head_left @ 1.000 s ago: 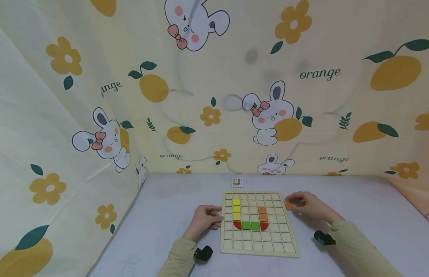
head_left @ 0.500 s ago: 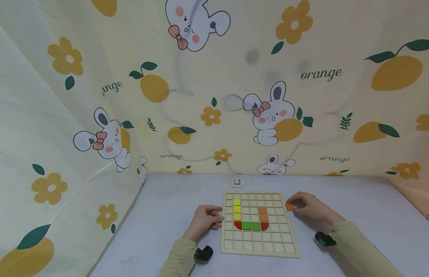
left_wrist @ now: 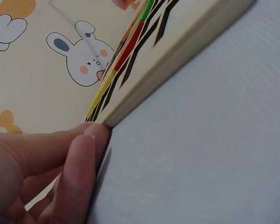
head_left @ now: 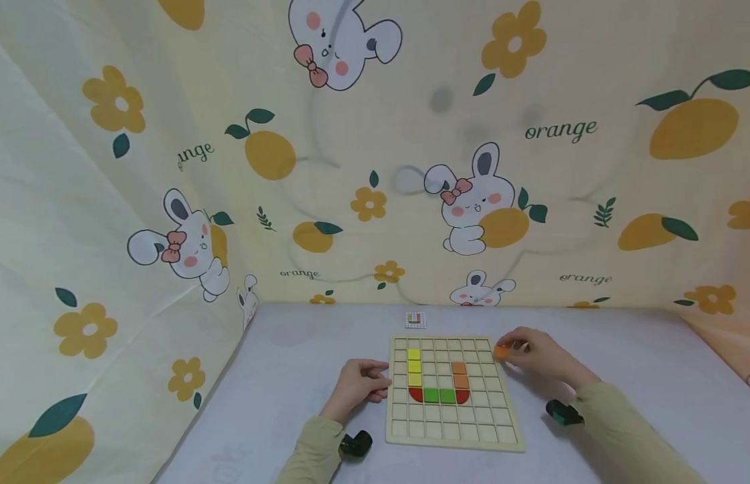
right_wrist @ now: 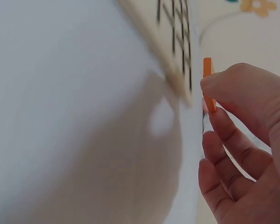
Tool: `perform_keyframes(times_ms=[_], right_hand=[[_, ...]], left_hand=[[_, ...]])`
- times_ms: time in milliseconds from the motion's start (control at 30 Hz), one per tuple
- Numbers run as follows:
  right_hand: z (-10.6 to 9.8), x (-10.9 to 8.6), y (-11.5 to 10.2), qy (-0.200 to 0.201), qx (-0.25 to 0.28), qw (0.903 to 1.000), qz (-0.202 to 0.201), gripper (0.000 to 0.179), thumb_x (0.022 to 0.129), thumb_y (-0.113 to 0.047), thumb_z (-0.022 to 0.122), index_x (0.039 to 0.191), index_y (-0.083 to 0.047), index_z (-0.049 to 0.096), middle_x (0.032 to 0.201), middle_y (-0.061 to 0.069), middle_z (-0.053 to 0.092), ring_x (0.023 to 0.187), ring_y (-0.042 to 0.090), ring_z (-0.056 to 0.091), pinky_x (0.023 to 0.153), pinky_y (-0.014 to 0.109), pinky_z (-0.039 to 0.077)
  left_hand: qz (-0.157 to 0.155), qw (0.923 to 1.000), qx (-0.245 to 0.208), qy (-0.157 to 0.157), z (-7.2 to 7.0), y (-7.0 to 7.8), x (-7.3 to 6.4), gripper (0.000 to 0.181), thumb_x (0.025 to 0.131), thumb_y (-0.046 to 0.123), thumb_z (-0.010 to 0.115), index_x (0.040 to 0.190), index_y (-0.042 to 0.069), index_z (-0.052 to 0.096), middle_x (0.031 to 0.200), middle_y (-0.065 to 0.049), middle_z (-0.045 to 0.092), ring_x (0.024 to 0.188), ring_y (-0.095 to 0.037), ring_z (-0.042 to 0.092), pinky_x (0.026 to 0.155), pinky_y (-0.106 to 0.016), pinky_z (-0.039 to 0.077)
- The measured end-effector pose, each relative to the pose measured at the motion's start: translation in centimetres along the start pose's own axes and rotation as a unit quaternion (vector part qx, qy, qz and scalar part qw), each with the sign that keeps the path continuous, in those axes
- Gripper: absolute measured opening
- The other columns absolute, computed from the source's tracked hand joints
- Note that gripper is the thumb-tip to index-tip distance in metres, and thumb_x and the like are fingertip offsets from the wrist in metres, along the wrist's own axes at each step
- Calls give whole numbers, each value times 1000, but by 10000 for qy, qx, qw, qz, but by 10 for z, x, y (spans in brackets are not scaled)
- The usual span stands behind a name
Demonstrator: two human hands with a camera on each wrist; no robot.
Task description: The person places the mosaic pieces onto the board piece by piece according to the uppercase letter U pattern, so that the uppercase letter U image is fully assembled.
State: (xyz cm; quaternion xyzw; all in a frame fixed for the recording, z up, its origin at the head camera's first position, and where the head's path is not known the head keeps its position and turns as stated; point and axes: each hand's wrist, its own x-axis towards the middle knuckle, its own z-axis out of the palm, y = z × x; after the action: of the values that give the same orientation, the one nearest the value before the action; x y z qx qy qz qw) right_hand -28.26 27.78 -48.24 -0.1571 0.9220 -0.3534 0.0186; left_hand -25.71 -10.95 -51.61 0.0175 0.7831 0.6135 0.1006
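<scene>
A wooden grid board (head_left: 450,430) lies flat on the table. Set in its cells is a U of small tiles: yellow tiles (head_left: 414,367) on the left, red rounded corners (head_left: 416,395), green tiles (head_left: 431,396) along the bottom and two orange tiles (head_left: 459,368) on the right. My left hand (head_left: 358,388) rests on the table, its fingertips touching the board's left edge. Beside the far right corner, my right hand (head_left: 539,354) pinches a loose orange square tile (right_wrist: 207,67) between thumb and index finger, raised off the table; its other fingers are loosely bent.
A small pattern card (head_left: 415,320) showing a coloured U lies behind the board. A printed curtain (head_left: 362,134) with rabbits and oranges hangs at the table's back and left. Black wrist cameras (head_left: 356,444) sit by both sleeves.
My right hand has lifted the orange tile and moved it slightly away from me and left, up to the board's right edge. The left hand stays in place.
</scene>
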Motion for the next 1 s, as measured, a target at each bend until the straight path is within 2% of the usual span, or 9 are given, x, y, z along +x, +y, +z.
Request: perform_keyframes(times_ms=[200, 333, 533, 733, 1000], right_hand=[[16, 18, -14, -129, 199, 9989, -395, 24, 82, -9, 74, 105, -13, 70, 95, -3, 60, 86, 18, 52, 71, 29, 48], [29, 27, -19, -200, 342, 9965, -731, 22, 83, -11, 74, 105, -10, 70, 93, -2, 60, 84, 18, 53, 69, 27, 49], [45, 35, -28, -346, 494, 9970, -489, 20, 86, -13, 72, 106, -10, 70, 92, -2, 59, 82, 17, 52, 67, 25, 49], [53, 37, -36, -303, 482, 9971, -507, 18, 88, -10, 70, 105, -7, 70, 92, 1, 59, 81, 18, 51, 67, 28, 46], [55, 40, -37, -344, 680, 9970, 125, 16, 87, -11, 70, 103, -10, 71, 92, 2, 58, 82, 20, 48, 68, 31, 42]], left_hand=[[-22, 10000, -17, 29, 0, 0, 2, 33, 80, 0, 75, 112, 2, 68, 79, -8, 65, 58, -15, 65, 53, -29, 58], [-9, 10000, -43, 44, 1, -1, 2, 33, 79, 0, 76, 111, 2, 69, 77, -8, 65, 56, -14, 65, 52, -29, 58], [-60, 10000, 9, 51, 0, -1, 1, 34, 79, 1, 76, 112, 2, 68, 79, -7, 65, 57, -15, 65, 53, -30, 58], [-42, 10000, -34, 18, 0, 1, -1, 33, 79, 0, 76, 112, 2, 68, 80, -8, 65, 58, -15, 65, 53, -30, 58], [-13, 10000, -19, 15, 0, 2, -2, 33, 79, 0, 75, 112, 2, 68, 80, -8, 64, 57, -14, 65, 53, -29, 58]])
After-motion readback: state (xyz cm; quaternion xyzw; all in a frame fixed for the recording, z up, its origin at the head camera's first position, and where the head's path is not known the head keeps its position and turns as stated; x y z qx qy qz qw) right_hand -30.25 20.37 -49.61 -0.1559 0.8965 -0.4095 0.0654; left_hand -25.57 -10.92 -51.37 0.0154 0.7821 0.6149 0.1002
